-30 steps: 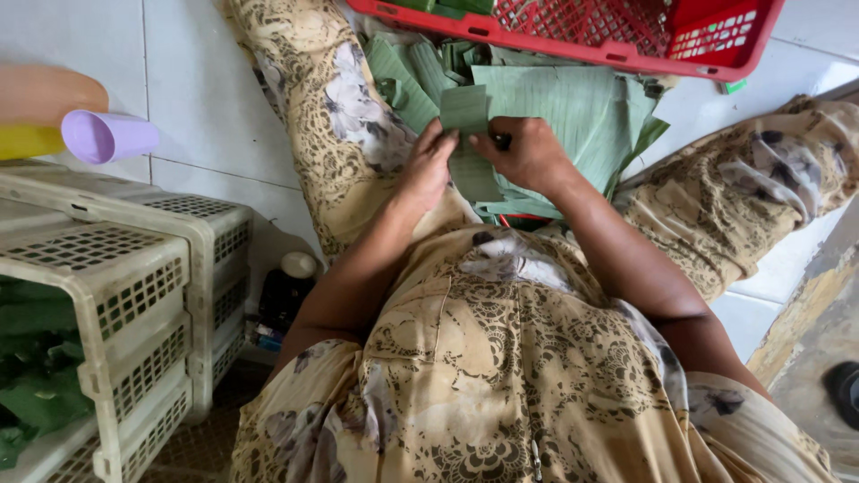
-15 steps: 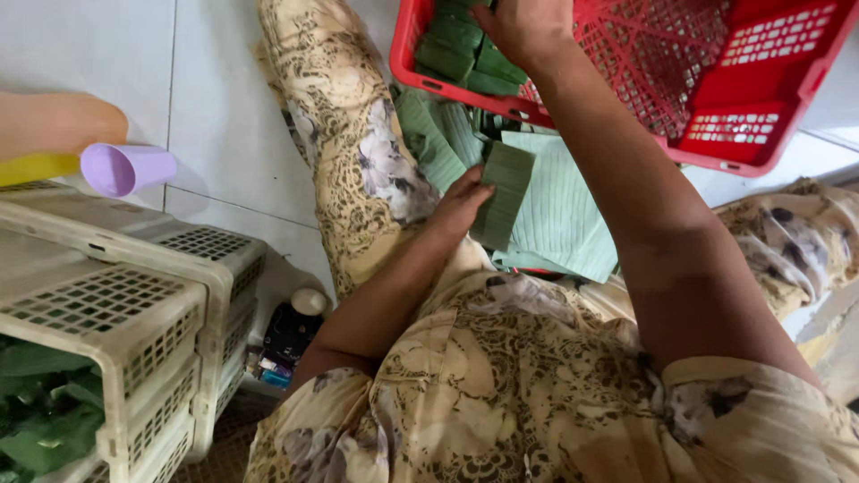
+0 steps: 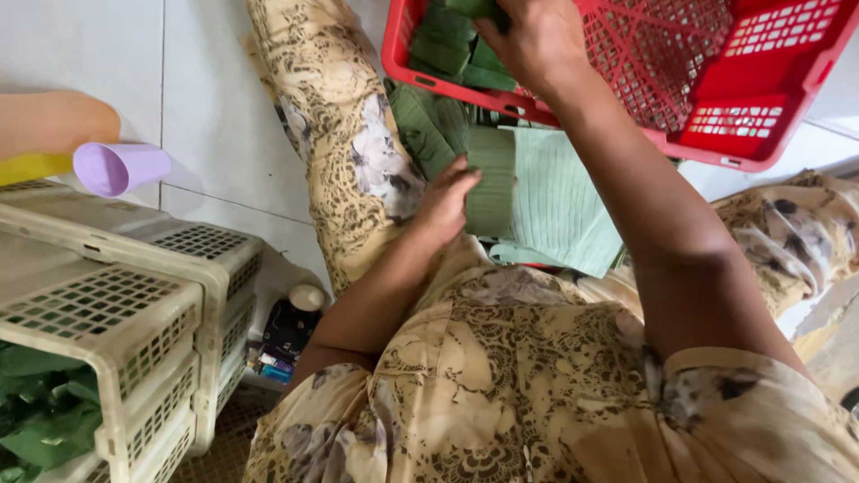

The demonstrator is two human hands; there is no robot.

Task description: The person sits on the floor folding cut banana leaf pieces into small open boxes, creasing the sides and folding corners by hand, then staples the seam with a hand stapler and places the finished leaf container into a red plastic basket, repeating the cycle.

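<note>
Both hands grip: left hand [image 3: 445, 201] pinches ribbed leaf strip [image 3: 490, 179]; right hand [image 3: 533, 36] clasps folded leaf parcel [image 3: 465, 7].

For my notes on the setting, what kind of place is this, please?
Probably a home or small food-preparation area on a white tiled floor: a red plastic basket of folded green leaf parcels, with stacked cream plastic crates nearby.

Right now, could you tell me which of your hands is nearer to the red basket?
Right. The right hand reaches inside the red basket among its green bundles; the left hand stays below it, on a folded leaf.
</note>
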